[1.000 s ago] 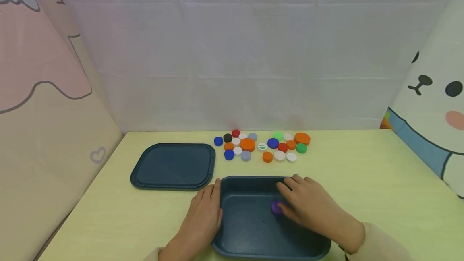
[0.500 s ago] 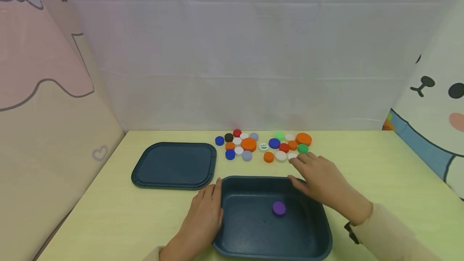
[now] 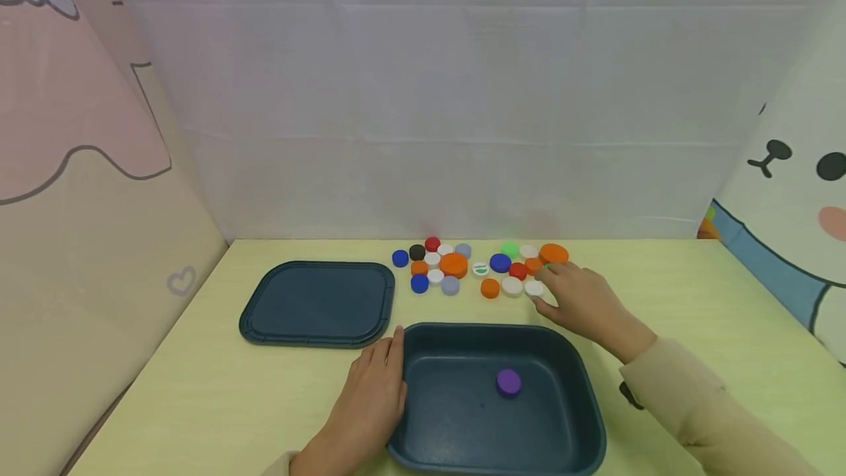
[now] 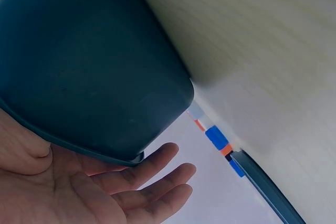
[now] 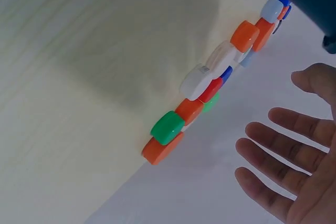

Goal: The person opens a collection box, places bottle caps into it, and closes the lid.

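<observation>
My left hand (image 3: 367, 395) rests along the left rim of a dark blue box (image 3: 489, 435). In the left wrist view its fingers (image 4: 152, 177) extend loosely past the rim. A purple bottle cap (image 3: 508, 383) lies inside the box. My right hand (image 3: 588, 307) hovers at the right end of the coloured caps, thumb and fingers apart and holding nothing. Nearest it are a white cap (image 3: 534, 288), a green cap (image 5: 167, 128) and a large orange cap (image 3: 554, 253). In the head view its fingers partly hide the green one.
Several more caps, such as a blue cap (image 3: 419, 283) and an orange cap (image 3: 453, 265), spread along the back of the pale table (image 3: 198, 388). A dark blue lid (image 3: 317, 305) lies flat at left. A light cloth (image 3: 410, 94) hangs behind.
My right hand has left the purple cap in the box and moved up over the far rim to the caps at the back right. My left hand stays on the box.
</observation>
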### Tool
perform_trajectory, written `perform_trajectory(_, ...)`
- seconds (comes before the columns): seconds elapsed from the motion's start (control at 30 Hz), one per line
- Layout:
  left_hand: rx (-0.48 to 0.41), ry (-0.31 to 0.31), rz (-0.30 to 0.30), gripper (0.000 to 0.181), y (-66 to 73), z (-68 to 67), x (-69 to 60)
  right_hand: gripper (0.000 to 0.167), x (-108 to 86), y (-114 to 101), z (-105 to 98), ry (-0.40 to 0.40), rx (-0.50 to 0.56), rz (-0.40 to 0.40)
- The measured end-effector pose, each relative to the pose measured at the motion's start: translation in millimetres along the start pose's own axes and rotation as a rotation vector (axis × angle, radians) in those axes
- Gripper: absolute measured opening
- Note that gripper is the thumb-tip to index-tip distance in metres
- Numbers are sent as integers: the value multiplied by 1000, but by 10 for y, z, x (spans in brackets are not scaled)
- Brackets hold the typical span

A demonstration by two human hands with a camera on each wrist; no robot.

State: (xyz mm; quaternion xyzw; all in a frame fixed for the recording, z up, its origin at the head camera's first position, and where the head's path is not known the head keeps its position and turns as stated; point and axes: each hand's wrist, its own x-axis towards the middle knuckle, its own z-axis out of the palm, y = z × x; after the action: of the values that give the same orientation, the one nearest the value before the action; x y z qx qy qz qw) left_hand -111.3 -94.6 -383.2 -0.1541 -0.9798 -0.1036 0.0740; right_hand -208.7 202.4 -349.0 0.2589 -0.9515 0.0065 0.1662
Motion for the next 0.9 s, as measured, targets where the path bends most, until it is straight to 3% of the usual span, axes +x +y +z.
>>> perform_trajectory(0.3,1,0,3,57,-1,-8,0,25,116,126,188,-36,-23,7)
perform_trajectory(0.67,-7,-15,0,57,-6,5,6,29,220,248,379,-190,-21,70)
perform_trajectory(0.9,-20,-21,-2,57,-6,1,14,29,242,280,457,-238,-24,90)
